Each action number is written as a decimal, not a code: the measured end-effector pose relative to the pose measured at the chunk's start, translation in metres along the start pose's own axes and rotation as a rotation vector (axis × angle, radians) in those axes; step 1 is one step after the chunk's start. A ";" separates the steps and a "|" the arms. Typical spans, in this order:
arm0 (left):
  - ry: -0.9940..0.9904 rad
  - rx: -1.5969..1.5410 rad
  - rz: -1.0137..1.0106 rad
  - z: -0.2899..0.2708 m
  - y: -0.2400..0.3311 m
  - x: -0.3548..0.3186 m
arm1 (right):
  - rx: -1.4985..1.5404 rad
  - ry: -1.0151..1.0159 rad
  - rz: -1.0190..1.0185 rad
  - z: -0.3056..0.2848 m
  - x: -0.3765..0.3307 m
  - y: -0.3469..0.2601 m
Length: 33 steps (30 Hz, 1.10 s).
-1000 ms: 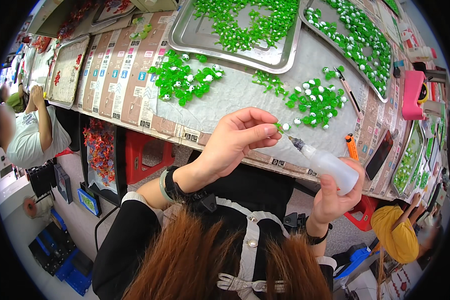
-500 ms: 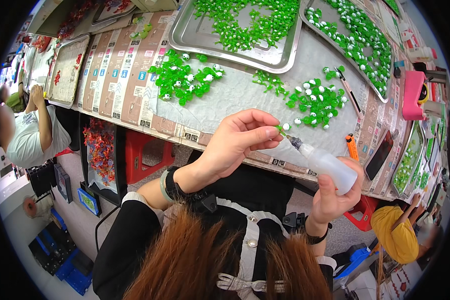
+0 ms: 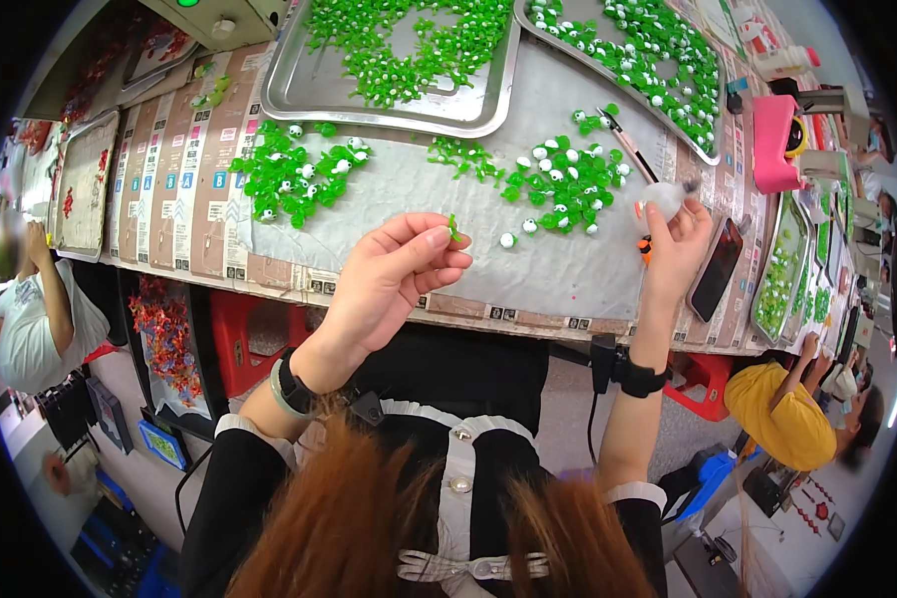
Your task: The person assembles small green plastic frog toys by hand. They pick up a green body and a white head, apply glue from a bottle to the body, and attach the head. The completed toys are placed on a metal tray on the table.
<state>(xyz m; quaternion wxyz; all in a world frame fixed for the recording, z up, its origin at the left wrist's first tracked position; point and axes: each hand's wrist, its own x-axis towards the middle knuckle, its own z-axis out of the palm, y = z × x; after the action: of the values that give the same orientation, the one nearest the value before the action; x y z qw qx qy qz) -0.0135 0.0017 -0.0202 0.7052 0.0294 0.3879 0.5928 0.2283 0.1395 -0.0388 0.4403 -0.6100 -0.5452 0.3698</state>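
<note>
My left hand point(image 3: 394, 279) pinches a small green plastic piece point(image 3: 453, 228) between thumb and fingertips, above the pale sheet point(image 3: 389, 204). On the right, my right hand point(image 3: 676, 244) grips a translucent white squeeze bottle point(image 3: 658, 200) near the pen. Its dark nozzle points toward the right. Between the hands lies a pile of green pieces with white balls point(image 3: 568, 184), a few white balls at its near side. Further left sits another green-and-white pile point(image 3: 294, 174). A small scatter of plain green pieces point(image 3: 463, 157) lies between the piles.
A metal tray point(image 3: 488, 120) of green pieces stands at the back, another tray point(image 3: 703, 149) at back right. A pen point(image 3: 628, 143), an orange tool point(image 3: 645, 249), a phone point(image 3: 717, 269) and a pink tape dispenser point(image 3: 773, 145) lie to the right. Other people sit at both sides.
The squeeze bottle has moved away from the green piece, up and to the right, with my right hand. My left hand still pinches the piece. The whole view has shifted somewhat.
</note>
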 end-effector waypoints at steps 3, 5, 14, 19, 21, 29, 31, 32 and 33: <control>0.011 0.019 -0.015 -0.002 0.000 -0.002 | 0.002 0.009 -0.077 0.004 0.008 0.022; 0.009 0.016 -0.016 -0.004 0.001 -0.002 | -0.313 0.164 -0.327 0.006 0.005 0.020; 0.046 0.099 -0.038 -0.011 -0.009 0.001 | -0.370 -0.568 -0.391 0.052 -0.078 -0.038; 0.031 0.124 -0.037 -0.005 -0.006 -0.002 | -0.466 -0.651 -0.412 0.066 -0.084 -0.019; 0.015 0.133 -0.043 -0.005 -0.005 -0.003 | -0.266 -0.669 -0.210 0.058 -0.081 -0.026; -0.046 0.096 -0.095 0.004 -0.007 -0.002 | 0.884 -0.735 0.735 0.036 -0.082 -0.043; -0.054 0.126 -0.080 0.008 -0.007 -0.003 | 0.992 -0.770 0.769 0.033 -0.084 -0.043; -0.055 0.147 -0.066 0.010 -0.007 -0.003 | 1.014 -0.769 0.770 0.033 -0.086 -0.040; -0.054 0.171 -0.051 0.011 -0.007 -0.003 | 1.038 -0.769 0.773 0.034 -0.087 -0.039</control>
<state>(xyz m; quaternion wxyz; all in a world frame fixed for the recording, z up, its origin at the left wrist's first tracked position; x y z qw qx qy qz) -0.0012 0.0014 -0.0147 0.7251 0.0955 0.4184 0.5386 0.1723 0.0587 -0.0161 0.2886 -0.2998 -0.1631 0.8945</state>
